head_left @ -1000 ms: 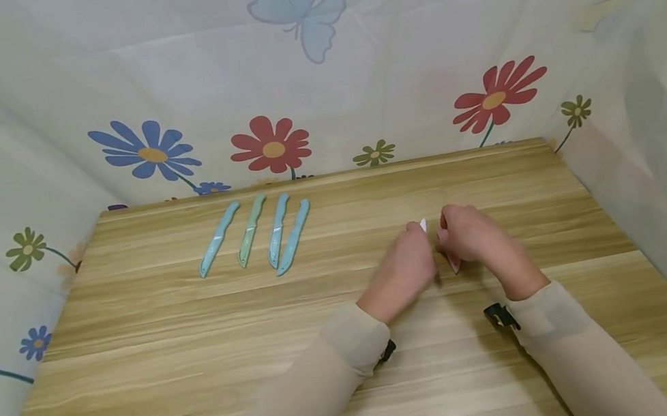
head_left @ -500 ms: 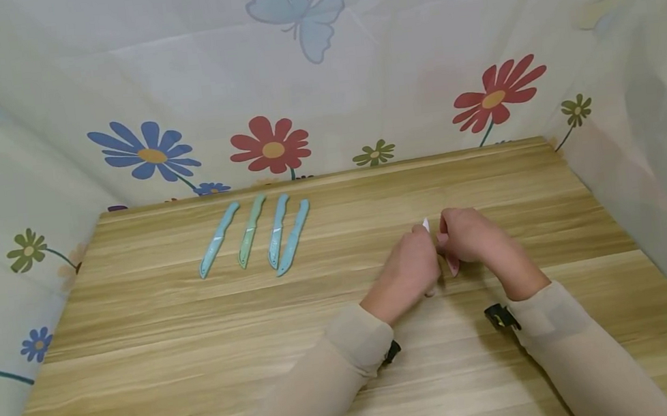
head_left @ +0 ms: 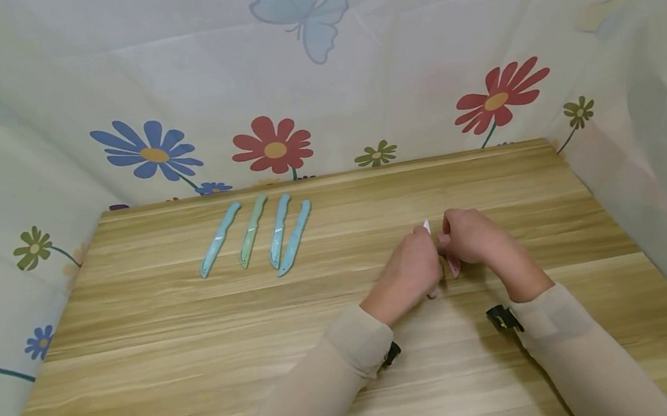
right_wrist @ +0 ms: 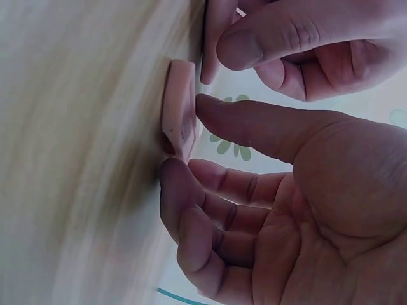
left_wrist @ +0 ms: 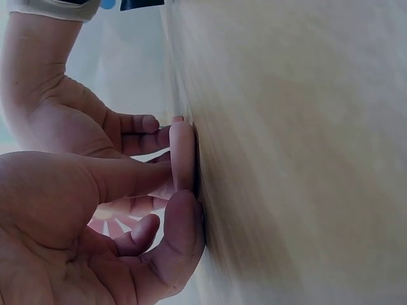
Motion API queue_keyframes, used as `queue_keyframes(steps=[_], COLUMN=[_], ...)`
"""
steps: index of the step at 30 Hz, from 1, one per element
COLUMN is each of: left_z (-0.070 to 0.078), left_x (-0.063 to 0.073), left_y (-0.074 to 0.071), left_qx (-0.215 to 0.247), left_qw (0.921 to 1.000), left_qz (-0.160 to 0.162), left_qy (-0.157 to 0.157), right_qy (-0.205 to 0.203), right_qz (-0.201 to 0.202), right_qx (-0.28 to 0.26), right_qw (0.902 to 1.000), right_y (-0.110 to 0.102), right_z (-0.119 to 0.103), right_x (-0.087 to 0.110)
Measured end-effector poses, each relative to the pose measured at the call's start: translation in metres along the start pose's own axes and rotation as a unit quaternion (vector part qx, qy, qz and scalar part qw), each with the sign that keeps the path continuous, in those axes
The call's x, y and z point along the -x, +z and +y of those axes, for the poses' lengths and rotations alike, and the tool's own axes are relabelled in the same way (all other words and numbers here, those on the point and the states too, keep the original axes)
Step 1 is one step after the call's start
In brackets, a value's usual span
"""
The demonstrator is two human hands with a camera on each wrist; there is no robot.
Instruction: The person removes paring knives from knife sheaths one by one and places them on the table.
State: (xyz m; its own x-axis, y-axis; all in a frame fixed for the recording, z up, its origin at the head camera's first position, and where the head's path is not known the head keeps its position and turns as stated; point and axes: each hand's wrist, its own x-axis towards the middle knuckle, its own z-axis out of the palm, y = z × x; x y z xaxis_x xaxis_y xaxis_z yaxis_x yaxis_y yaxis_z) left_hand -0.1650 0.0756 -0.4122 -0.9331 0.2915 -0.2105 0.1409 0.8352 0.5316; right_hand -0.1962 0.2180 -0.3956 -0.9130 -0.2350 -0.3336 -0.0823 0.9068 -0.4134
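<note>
My left hand (head_left: 408,268) pinches the pink handle (left_wrist: 183,152) of a small knife close to the tabletop. A white blade tip (head_left: 426,225) shows just beyond its fingers in the head view. Right beside it, my right hand (head_left: 473,237) holds a pink knife sheath (right_wrist: 180,105) between thumb and fingers, its end (head_left: 454,267) pointing toward me. In the right wrist view the sheath and the pink handle lie side by side with a narrow gap. Much of both pieces is hidden by the fingers.
On the wooden table (head_left: 202,360), to the left, lie several sheathed knives: blue ones (head_left: 221,240) and a green one (head_left: 254,231). The two rightmost touch or nearly touch at their lower ends. Flower-printed cloth (head_left: 405,76) walls the back and sides.
My left hand has shifted slightly right, closer to the right hand, with the white tip moving along. The right hand has dropped slightly toward me. The knives on the left are unmoved.
</note>
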Motion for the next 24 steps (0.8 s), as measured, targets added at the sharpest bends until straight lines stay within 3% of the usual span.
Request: queue_keyframes(steps=[7, 12, 18, 24], left_z=[-0.007, -0.013, -0.023, -0.04], left_x=[0.004, 0.005, 0.008, 0.013], left_y=[-0.009, -0.019, -0.03, -0.039], left_qx=[0.001, -0.051, -0.163, -0.216], left_qw=[0.9999, 0.9978, 0.9824, 0.965], left_qz=[0.01, 0.041, 0.088, 0.14], left_qy=[-0.008, -0.008, 0.026, 0.049], right_qy=[0.032, 0.027, 0.013, -0.011], right_qz=[-0.003, 0.016, 0.033, 0.092], right_qx=[-0.005, -0.002, -0.001, 0.046], right_qw=[0.9995, 0.9995, 0.9994, 0.9946], right_y=[-0.007, -0.011, -0.01, -0.007], right_z=[-0.003, -0.01, -0.023, -0.035], right_x=[0.001, 0.002, 0.006, 0.006])
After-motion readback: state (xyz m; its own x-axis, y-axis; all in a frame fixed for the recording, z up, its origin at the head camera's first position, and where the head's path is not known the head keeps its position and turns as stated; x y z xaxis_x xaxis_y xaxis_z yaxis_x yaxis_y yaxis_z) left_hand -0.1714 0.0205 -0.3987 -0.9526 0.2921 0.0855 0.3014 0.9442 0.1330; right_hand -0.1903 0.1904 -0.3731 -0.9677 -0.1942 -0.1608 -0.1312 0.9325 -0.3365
